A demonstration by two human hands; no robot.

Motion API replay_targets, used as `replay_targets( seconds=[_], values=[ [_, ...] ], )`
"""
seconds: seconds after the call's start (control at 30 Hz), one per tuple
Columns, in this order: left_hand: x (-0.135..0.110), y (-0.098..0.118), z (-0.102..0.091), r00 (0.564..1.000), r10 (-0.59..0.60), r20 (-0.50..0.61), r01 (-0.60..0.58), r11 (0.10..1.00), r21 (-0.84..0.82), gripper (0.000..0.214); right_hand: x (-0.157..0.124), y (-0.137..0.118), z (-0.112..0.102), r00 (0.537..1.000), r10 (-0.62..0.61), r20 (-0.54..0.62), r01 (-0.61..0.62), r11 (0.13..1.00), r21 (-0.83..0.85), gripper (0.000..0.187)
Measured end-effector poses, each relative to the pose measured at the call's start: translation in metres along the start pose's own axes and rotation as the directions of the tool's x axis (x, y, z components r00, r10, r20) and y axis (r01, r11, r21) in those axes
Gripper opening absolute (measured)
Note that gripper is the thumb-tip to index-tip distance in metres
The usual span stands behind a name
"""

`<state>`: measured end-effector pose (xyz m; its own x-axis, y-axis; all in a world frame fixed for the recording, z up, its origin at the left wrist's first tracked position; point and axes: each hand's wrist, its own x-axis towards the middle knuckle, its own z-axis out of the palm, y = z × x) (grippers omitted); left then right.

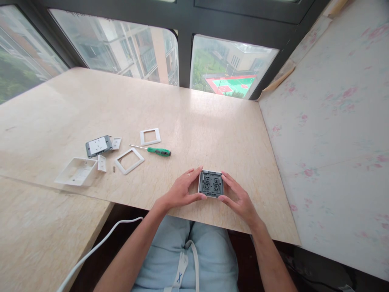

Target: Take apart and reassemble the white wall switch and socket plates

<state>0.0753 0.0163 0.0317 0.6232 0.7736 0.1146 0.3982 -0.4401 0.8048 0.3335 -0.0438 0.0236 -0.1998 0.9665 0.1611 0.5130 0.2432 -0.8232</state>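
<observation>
Seemingly got only partway. Pinched grey module (211, 184) by opposite edges, left hand (181, 189) at its nine o'clock, right hand (241, 198) at three, by six o'clock edge of counter (194, 121); couldn't tell whether resting on it. Had screwdriver (159, 151) and white frame (150, 143) loose towards ten, second frame (133, 168) and socket (99, 146) between nine and ten, white box (90, 173) at nine. Left socket outside box, frames unattached.

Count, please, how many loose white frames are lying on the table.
2. The far frame lies just beyond the screwdriver; the near frame lies on its nearer side, left of the handle. I see no other.
</observation>
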Motion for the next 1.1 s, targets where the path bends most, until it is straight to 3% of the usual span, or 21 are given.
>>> replay_targets(
  seconds=[0.4,0.93,1.1],
  values=[
    [0.001,-0.002,0.003,1.000,-0.020,0.009,0.019,0.999,0.027,0.101,0.000,-0.001,0.000,0.999,-0.049,-0.004,0.048,0.998,-0.040,0.062],
    [0.002,0.004,0.005,0.999,-0.038,-0.005,0.038,0.996,0.087,0.094,0.000,-0.005,0.004,0.994,-0.106,-0.003,0.105,0.986,-0.131,0.064],
    [0.004,0.008,0.004,0.998,-0.054,-0.030,0.055,0.997,0.051,0.073,-0.001,-0.006,0.006,0.995,-0.095,-0.010,0.092,0.981,-0.170,0.065]
  ],
)
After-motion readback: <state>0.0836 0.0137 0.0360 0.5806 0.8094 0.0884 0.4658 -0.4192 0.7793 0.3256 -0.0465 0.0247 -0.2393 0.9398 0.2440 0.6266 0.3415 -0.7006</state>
